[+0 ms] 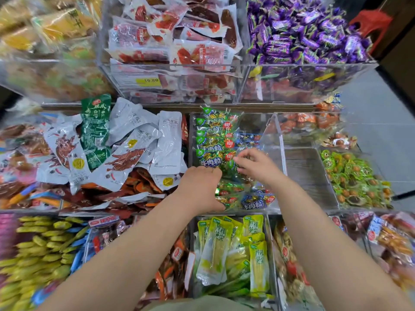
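In the clear bin [278,140], mid-way back, the right hand [256,167] pinches a green snack packet [213,158]. The left hand [199,187] curls nearer the front edge, its fingertips buried among packets, so its grip cannot be told.

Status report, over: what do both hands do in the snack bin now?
Left hand down in clear bin, fingers hidden among packets, grip unclear. Right hand pinches a green beef-snack packet. Nothing in the way.

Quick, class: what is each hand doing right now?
Left hand: fingers buried among the snack packets; grip cannot be told.
Right hand: pinching a green packet.
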Demonstrator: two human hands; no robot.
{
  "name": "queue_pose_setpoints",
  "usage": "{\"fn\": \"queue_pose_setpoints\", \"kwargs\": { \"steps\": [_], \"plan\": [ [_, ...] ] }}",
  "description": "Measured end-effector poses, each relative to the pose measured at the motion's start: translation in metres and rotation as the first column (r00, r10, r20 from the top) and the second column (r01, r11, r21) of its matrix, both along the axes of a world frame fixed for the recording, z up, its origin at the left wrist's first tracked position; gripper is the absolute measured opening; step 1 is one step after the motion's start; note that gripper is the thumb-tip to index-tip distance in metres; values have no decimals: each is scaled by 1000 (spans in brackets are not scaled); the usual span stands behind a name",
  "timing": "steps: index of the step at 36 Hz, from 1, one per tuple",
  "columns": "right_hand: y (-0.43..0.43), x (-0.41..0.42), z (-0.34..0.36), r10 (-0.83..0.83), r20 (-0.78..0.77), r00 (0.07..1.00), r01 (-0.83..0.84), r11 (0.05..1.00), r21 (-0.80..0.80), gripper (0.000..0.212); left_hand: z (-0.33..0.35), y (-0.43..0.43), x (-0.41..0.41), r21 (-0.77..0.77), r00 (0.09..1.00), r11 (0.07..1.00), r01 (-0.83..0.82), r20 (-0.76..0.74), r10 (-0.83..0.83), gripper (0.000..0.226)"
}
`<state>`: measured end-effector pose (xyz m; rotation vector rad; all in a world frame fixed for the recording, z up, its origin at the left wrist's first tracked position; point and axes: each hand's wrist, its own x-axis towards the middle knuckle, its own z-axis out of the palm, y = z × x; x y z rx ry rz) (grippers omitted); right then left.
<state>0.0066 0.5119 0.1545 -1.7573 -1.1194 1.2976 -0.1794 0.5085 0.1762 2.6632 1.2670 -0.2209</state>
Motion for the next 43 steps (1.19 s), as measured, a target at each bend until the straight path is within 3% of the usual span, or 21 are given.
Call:
{"fn": "queue_pose_setpoints", "kwargs": {
  "steps": [2, 4, 6, 10, 14, 18, 21, 23, 26, 27, 34, 37, 41, 43],
  "plan": [
    [7, 8, -7, 22, 72, 997, -22, 1000, -10, 17, 3, 0, 0, -15, 1000, 1000, 8, -13, -8, 58],
    [15, 22, -13, 105, 348, 932, -108, 994, -10, 43, 5, 0, 1, -74, 998, 997, 22, -64, -26, 73],
    [22, 33, -18, 215, 546, 810, -200, 976, -88, 75, 8, 0, 3, -99, 990, 995, 23, -139, -37, 82],
    [33, 40, -24, 348, 549, 760, -221, 932, -287, 112, 12, 2, 8, -56, 978, 996, 68, -195, -78, 64],
    [35, 39, -20, 300, 453, 839, -189, 943, -275, 121, 9, 2, 12, -88, 988, 989, 117, -94, -125, 50],
    [26, 39, -14, 181, 450, 874, -129, 981, -144, 108, 1, 2, 9, -83, 996, 995, 62, -55, -67, 49],
    [18, 42, 0, 70, 424, 903, -70, 997, -16, 63, -2, 4, 4, -99, 1000, 995, 25, -7, -25, 55],
    [13, 45, 9, -71, 308, 949, 42, 994, 98, 42, -3, 4, 2, -112, 1000, 994, 14, 12, -13, 61],
    [5, 40, 14, -216, -77, 973, 227, 957, 181, 35, -6, 4, 3, -106, 1000, 994, 17, 17, -15, 67],
    [3, 34, 13, -185, -139, 973, 209, 961, 183, 38, -7, 4, 3, -94, 1000, 995, 14, 20, -12, 68],
    [-3, -23, -22, 100, -88, 991, -93, 993, 74, 23, -13, -8, -5, 173, 985, 978, -114, 144, 90, 100],
    [3, -24, -26, 211, -34, 977, -212, 977, -17, 21, -13, -6, -5, 148, 991, 986, -71, 122, 53, 120],
    [14, -24, -17, 406, 112, 907, -388, 909, -155, 42, -15, 6, 3, 121, 999, 992, 46, -19, -43, 129],
    [13, -20, -9, 415, 155, 896, -398, 908, -130, 31, -17, 10, 6, 38, 997, 998, 54, -63, -51, 129]
  ]
}}
